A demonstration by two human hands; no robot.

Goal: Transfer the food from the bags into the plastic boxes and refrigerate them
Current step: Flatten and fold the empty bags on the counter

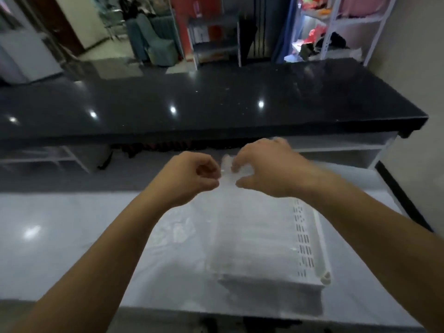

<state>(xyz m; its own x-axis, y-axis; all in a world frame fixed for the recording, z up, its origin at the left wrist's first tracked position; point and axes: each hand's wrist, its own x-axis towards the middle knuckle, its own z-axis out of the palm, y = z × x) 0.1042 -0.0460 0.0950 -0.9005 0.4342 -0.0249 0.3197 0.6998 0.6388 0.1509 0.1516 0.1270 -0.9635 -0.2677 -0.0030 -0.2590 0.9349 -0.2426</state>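
A clear plastic bag (228, 171) is held up above a white plastic box (310, 239) with slotted side walls, which stands on the pale table (60, 224). My left hand (189, 176) pinches the bag's top edge from the left. My right hand (266, 167) grips the same top edge from the right, fingers curled over it. The bag hangs down towards the box and blurs into it, so its contents cannot be made out. A crumpled clear bag (177, 229) lies on the table just left of the box.
A long black glossy counter (216, 104) runs across behind the table, with a gap of floor between. White shelving (336, 152) sits under its right end. Chairs and racks with clothes stand further back.
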